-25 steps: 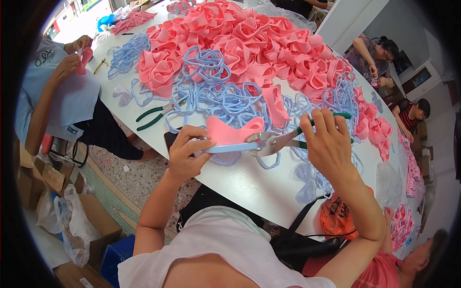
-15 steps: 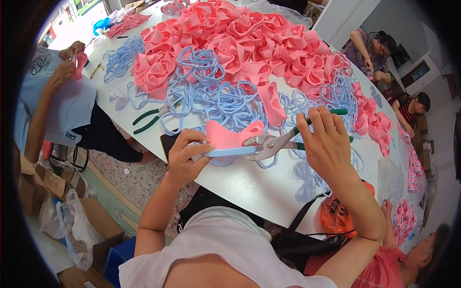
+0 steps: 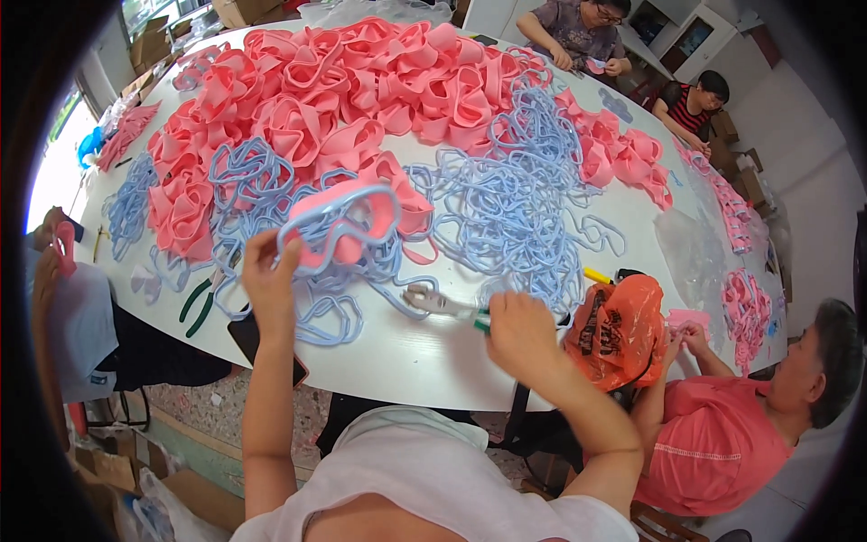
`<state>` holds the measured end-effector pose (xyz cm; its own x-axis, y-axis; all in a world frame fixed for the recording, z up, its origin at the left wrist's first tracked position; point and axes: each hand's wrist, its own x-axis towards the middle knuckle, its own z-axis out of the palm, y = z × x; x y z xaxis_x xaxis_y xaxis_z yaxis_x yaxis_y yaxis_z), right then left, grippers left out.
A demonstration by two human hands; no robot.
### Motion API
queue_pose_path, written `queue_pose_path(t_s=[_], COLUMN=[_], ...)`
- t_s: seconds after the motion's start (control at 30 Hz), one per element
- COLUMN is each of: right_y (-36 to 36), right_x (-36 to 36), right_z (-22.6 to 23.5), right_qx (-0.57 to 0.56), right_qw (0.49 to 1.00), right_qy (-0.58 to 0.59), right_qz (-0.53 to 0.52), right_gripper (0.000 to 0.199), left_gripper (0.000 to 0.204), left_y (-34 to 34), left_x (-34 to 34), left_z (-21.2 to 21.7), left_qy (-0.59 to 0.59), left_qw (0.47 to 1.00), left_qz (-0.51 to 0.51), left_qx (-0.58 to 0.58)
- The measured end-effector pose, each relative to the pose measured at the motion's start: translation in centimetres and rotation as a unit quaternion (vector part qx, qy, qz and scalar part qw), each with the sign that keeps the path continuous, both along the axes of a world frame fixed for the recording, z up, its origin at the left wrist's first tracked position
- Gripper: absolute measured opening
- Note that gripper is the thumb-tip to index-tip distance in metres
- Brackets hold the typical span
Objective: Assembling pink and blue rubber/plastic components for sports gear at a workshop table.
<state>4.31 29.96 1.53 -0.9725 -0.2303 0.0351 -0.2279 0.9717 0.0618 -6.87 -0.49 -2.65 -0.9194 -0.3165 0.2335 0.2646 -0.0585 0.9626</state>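
My left hand (image 3: 269, 278) holds up a pink goggle-shaped rubber piece with a pale blue rim (image 3: 343, 219), lifted above the white table (image 3: 406, 352). My right hand (image 3: 522, 327) grips green-handled cutting pliers (image 3: 440, 303), jaws pointing left and resting low near the table, apart from the pink piece. Under both hands lie loose pale blue rubber loops (image 3: 506, 208).
A big heap of pink rubber pieces (image 3: 343, 90) covers the far table. Green-handled pliers (image 3: 197, 303) and a dark phone (image 3: 248, 336) lie at left. An orange plastic bag (image 3: 619, 325) sits right of my hand. Other people sit left, right and at the far side.
My left hand has raised the pink piece up and away from the pliers. My right hand has dropped with the pliers toward the table. The view has shifted right.
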Motion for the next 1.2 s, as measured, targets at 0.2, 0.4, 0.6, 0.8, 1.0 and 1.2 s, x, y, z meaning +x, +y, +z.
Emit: queue_pose_path(t_s=[0.2, 0.4, 0.6, 0.8, 1.0, 1.2], right_y=[-1.6, -1.8, -2.1, -1.5, -3.6, -6.7], right_x=[3.5, 2.8, 2.3, 0.7, -5.0, -13.6], right_z=[-7.1, -8.2, -7.4, -5.4, -4.0, -6.3], right_qx=[-0.097, -0.154, -0.179, -0.273, -0.302, -0.299], right_qw=[0.991, 0.983, 0.981, 0.961, 0.950, 0.930], right_qy=[-0.077, -0.092, -0.080, -0.026, 0.081, 0.210], right_qz=[-0.040, -0.032, -0.010, -0.015, -0.010, 0.052], right_gripper=[0.037, 0.041, 0.041, 0.030, 0.028, 0.035], left_gripper=[0.036, 0.035, 0.035, 0.032, 0.025, 0.026], left_y=[14.5, 31.2, 36.7, 27.4, 9.2, 2.5], left_x=[-5.1, -5.7, -4.9, -5.5, -13.1, -17.3], left_z=[-0.3, -1.5, -3.5, 0.6, 0.8, -4.2], left_qy=[0.002, 0.022, 0.038, 0.187, 0.048, 0.055], left_qw=[0.972, 0.955, 0.935, 0.887, 0.975, 0.784], left_qz=[-0.227, -0.294, -0.345, -0.370, -0.087, -0.105], left_qx=[0.060, -0.036, -0.072, -0.204, -0.197, -0.610])
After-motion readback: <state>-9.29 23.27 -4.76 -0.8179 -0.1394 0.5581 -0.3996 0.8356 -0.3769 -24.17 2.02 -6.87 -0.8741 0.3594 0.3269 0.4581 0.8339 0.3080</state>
